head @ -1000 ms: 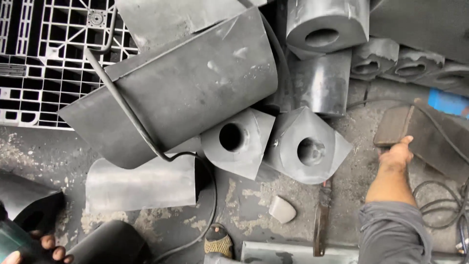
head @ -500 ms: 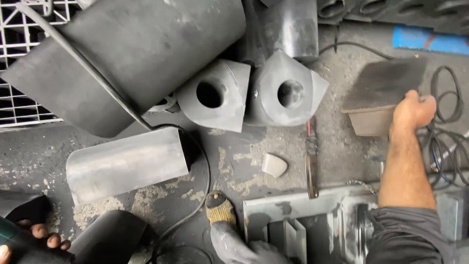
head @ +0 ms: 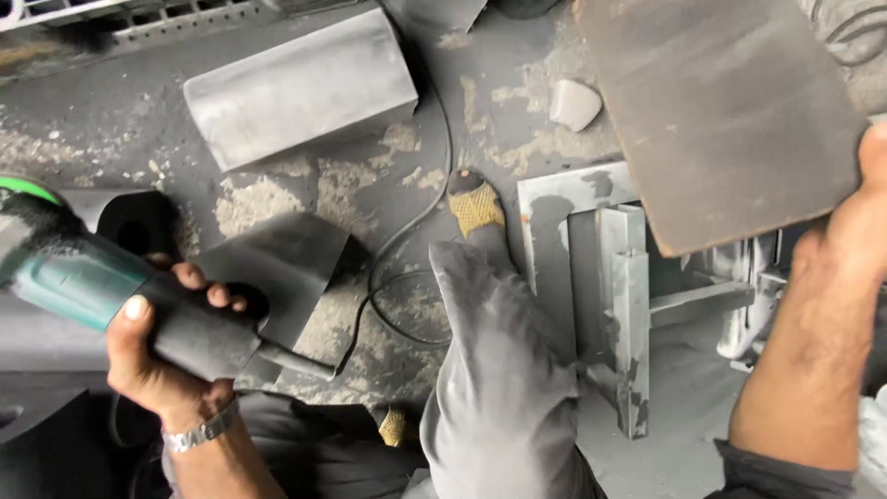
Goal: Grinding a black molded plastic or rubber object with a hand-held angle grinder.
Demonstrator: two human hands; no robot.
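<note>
The left hand (head: 152, 356) is clamped round an angle grinder (head: 102, 291), whose cord (head: 407, 268) trails by the foot and could snag. The right hand (head: 855, 245) grips a flat metal plate (head: 721, 111) (held by one edge), which may slip onto the steel jig (head: 614, 305). The floor (head: 388, 148) is gritty and crowded.

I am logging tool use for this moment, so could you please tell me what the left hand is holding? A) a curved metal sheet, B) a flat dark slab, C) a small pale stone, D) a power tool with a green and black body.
D: the left hand is wrapped around the black handle of the power tool, whose cord trails off to the right, while the right hand grips the slab.
</note>
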